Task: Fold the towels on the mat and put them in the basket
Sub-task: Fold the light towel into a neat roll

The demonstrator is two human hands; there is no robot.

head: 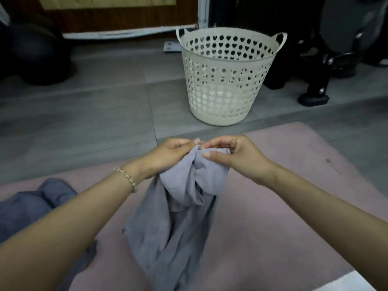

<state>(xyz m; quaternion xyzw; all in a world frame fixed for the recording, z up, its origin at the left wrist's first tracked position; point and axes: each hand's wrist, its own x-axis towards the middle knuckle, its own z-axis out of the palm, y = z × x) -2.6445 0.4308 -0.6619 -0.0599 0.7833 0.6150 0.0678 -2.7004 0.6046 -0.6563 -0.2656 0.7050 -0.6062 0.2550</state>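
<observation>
A grey towel [174, 223] hangs crumpled from both hands over the pink mat [273, 206], its lower part lying on the mat. My left hand [168, 156] pinches the towel's top edge, and my right hand [233, 154] pinches the same edge right beside it. A darker blue-grey towel [35, 204] lies bunched on the mat at the left, partly hidden by my left forearm. The cream basket [226, 80] with heart-shaped holes stands upright on the floor beyond the mat; through its holes something pale shows at the bottom.
Grey floor tiles [94, 106] surround the mat. Black wheeled equipment [327, 66] stands right of the basket. A dark rounded object [31, 57] sits at far left, with a wooden panel and white frame behind.
</observation>
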